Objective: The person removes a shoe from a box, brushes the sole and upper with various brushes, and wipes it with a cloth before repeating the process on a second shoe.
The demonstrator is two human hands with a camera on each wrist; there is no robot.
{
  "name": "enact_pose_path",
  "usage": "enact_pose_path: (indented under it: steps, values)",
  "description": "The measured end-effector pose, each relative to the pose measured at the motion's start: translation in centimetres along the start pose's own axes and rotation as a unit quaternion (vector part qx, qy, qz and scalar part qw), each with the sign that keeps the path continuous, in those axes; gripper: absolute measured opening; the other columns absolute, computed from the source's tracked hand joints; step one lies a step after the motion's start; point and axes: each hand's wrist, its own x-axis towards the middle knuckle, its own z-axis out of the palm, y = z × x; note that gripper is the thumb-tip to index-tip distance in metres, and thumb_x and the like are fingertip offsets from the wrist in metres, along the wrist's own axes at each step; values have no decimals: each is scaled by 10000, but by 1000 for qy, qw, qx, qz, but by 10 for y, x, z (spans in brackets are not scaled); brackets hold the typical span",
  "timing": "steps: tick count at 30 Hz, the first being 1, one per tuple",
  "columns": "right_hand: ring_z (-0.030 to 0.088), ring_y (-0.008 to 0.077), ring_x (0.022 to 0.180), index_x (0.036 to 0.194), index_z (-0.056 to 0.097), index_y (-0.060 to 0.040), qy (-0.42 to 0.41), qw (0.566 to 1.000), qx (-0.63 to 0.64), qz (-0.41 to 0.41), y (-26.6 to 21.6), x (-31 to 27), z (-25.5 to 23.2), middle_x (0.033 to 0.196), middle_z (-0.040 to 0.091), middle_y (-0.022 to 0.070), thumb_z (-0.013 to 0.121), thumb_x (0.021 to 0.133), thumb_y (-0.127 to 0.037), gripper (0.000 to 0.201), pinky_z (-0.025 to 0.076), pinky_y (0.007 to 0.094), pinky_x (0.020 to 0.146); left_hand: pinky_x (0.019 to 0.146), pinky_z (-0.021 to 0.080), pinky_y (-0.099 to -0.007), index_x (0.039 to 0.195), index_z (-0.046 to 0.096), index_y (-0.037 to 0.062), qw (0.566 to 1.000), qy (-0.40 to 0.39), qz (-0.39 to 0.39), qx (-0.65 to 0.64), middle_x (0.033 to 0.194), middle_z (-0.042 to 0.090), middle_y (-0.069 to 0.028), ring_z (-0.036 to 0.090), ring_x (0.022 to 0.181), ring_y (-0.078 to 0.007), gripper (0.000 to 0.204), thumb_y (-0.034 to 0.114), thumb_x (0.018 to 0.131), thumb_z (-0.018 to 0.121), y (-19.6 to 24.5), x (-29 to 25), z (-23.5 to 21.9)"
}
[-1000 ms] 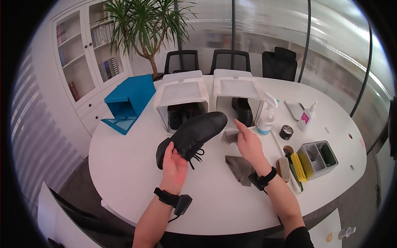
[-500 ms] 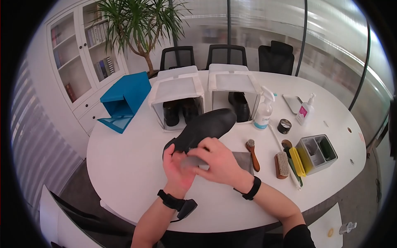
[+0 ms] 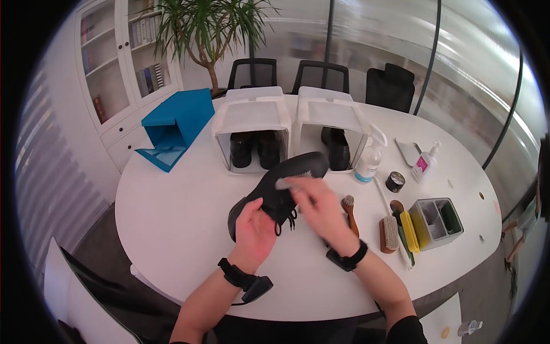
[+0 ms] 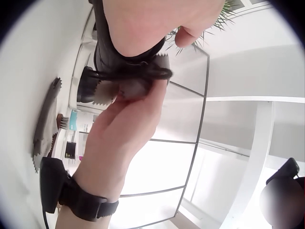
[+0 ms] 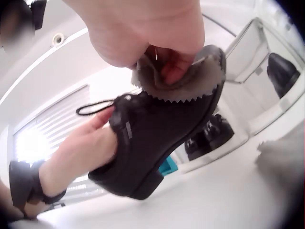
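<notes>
A black lace-up shoe (image 3: 268, 186) is held up over the table, toe pointing to the far right. My left hand (image 3: 254, 235) grips it near the heel and opening, its laces hanging loose beside the fingers. My right hand (image 3: 321, 209) pinches a grey cloth (image 5: 205, 81) with zigzag edges, bunched in the fingers. In the right wrist view the cloth lies against the shoe's upper toward the toe. Another grey cloth (image 4: 46, 126) lies on the table, mostly hidden by my right arm in the head view.
Two white boxes (image 3: 252, 123) hold black shoes at the back, beside a blue box (image 3: 180, 117). On the right are a spray bottle (image 3: 369, 160), black jar (image 3: 395, 182), pump bottle (image 3: 424, 163), wooden-handled brush (image 3: 349, 209), scrub brush (image 3: 389, 235) and grey caddy (image 3: 435, 221).
My right hand came in from the right with the cloth, first near the laces, then farther toward the toe. My left hand keeps hold of the shoe, which has shifted slightly right.
</notes>
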Motion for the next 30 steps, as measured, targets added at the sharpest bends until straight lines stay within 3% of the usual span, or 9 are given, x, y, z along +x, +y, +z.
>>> enact_pose_path:
  steps: [1,2,4,5,8,11,14,16,30]
  values:
    - [627,293,1111,1242,731,-72,-47,998,-26,25,-5,-8,6,1138,741,106,655,985,-135,275,499,428,1006,1186,385,-402,1451,505,-15,1000,-7,4,-10,1508,561,-137,527,1390,-262,474,240,1057,441,-4,-1,3]
    - [627,293,1111,1242,731,-72,-44,998,-26,25,-10,-14,14,1138,741,106,655,985,-135,275,499,428,1006,1174,400,-411,1443,515,-3,1000,-13,9,-20,1484,577,-136,550,1365,-271,459,240,1061,438,-8,-4,4]
    - [564,296,1304,1289,735,-119,-39,982,-125,-136,-17,-22,22,1198,750,49,651,992,-151,310,405,468,1159,1159,409,-406,1427,519,16,1000,-10,-9,-24,1456,583,-103,540,1350,-240,487,337,1062,478,-6,-2,-9]
    - [513,308,1412,1283,741,-125,-60,976,-137,-161,-18,-22,20,1278,735,48,668,987,-207,316,341,531,1216,1163,406,-417,1429,517,20,998,-25,-31,-56,1455,582,-103,527,1365,-248,497,357,1066,468,0,-4,-7]
    - [482,295,1453,1291,733,-117,-117,981,-41,-150,-14,-14,15,1366,696,36,668,983,-238,337,331,525,1229,1164,407,-442,1439,512,40,992,-38,-58,-101,1452,584,-100,519,1379,-276,522,409,1077,441,7,-10,7]
    - [513,269,1427,1279,723,-110,-116,961,-146,-205,-24,-12,5,1410,660,37,661,988,-224,319,354,508,1229,1123,442,-425,1422,541,66,994,2,-47,-98,1397,628,-89,573,1328,-248,512,437,1088,428,6,-11,11]
    - [523,240,1419,1284,713,-112,-145,957,-144,-205,-10,-9,1,1423,646,24,664,983,-203,318,379,483,1220,1096,464,-390,1416,543,79,986,-96,-77,-116,1372,647,-67,594,1297,-211,472,408,1104,413,1,-6,-10]
    - [528,229,1413,1274,714,-112,-141,959,-138,-206,-4,-7,-4,1410,652,22,669,974,-188,313,388,470,1216,1066,485,-356,1395,560,89,992,-50,-71,-93,1355,658,-55,625,1249,-197,428,374,1114,408,0,-5,-9]
    - [584,187,1357,1250,702,-117,44,891,-364,-269,7,11,-41,1386,670,3,721,897,-116,354,456,409,1155,1110,478,-397,1488,504,16,991,-26,-88,-101,1463,622,-120,620,1310,-269,473,274,1093,465,0,-7,1]
